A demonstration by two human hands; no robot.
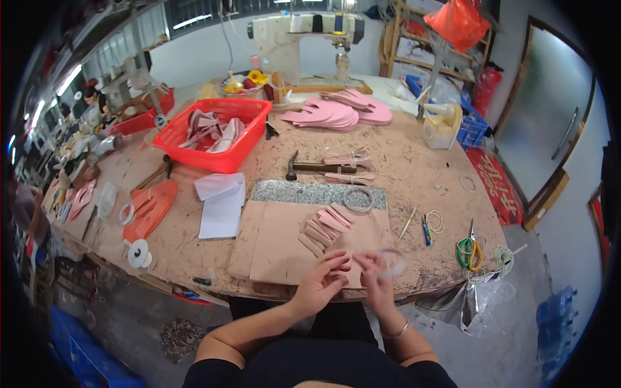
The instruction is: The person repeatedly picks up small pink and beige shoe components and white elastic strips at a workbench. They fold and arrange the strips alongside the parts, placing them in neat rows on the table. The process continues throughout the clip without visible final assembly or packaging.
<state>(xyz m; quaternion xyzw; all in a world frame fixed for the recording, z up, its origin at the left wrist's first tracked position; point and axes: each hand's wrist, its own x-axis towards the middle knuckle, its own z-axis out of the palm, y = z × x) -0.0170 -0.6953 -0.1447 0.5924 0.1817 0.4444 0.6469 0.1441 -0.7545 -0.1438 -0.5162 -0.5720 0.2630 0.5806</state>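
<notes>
Both my hands are over the front of a tan board (pixel 259 249). My left hand (pixel 323 277) has its fingers curled toward the thumb; whatever lies at the fingertips is too small to make out. Close beside it, my right hand (pixel 376 278) is bent and blurred, gripping a roll of clear tape (pixel 392 264) that sticks out on its right side. Just beyond the fingers lies a row of small pink and tan strips (pixel 322 231). A second tape roll (pixel 358 199) rests on the far edge, across a speckled grey slab (pixel 291 191).
A hammer (pixel 292 169) and bundled pink strips (pixel 349 158) lie beyond the slab. Right are a blue-handled cutter (pixel 426 230) and scissors (pixel 471 249). Left are white paper (pixel 221 210), an orange-red sheet (pixel 152 210) and a red basket (pixel 220 161). Pink cutouts (pixel 330 113) lie before the sewing machine (pixel 294 39).
</notes>
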